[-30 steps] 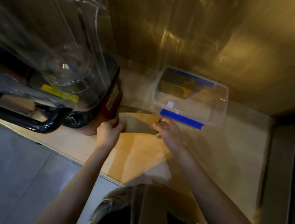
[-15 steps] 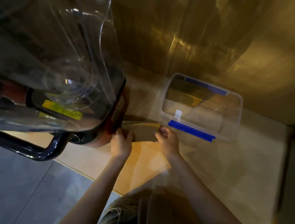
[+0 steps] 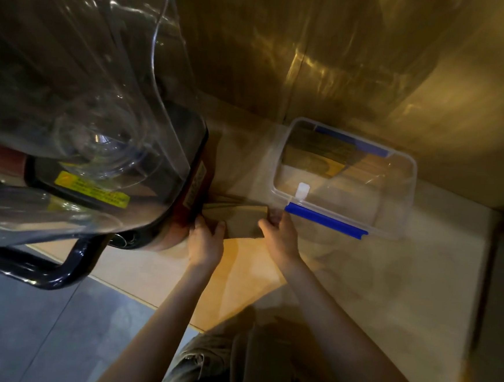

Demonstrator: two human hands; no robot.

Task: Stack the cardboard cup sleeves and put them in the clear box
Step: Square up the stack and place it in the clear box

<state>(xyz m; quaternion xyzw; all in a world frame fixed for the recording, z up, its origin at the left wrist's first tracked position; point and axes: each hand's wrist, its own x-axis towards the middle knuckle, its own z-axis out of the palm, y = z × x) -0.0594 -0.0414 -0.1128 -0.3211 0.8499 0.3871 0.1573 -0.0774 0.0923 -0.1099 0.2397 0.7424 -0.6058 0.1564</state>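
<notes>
A flat stack of brown cardboard cup sleeves (image 3: 244, 220) lies on the counter between the blender base and the clear box. My left hand (image 3: 206, 240) grips the stack's left end and my right hand (image 3: 279, 233) grips its right end. The clear box (image 3: 394, 208) with blue clips stands just right of the stack, touching the wall; its inside shows brown shapes that I cannot identify.
A big blender with a clear jug (image 3: 81, 87) and red-black base (image 3: 191, 186) crowds the left and overhangs the counter. A shiny metal wall (image 3: 315, 60) runs behind. The counter's front edge (image 3: 134, 294) drops to a grey tiled floor (image 3: 38, 324).
Both hands have slid away from me with the sleeves, closer to the blender base and the box. The stack looks more squared up between them.
</notes>
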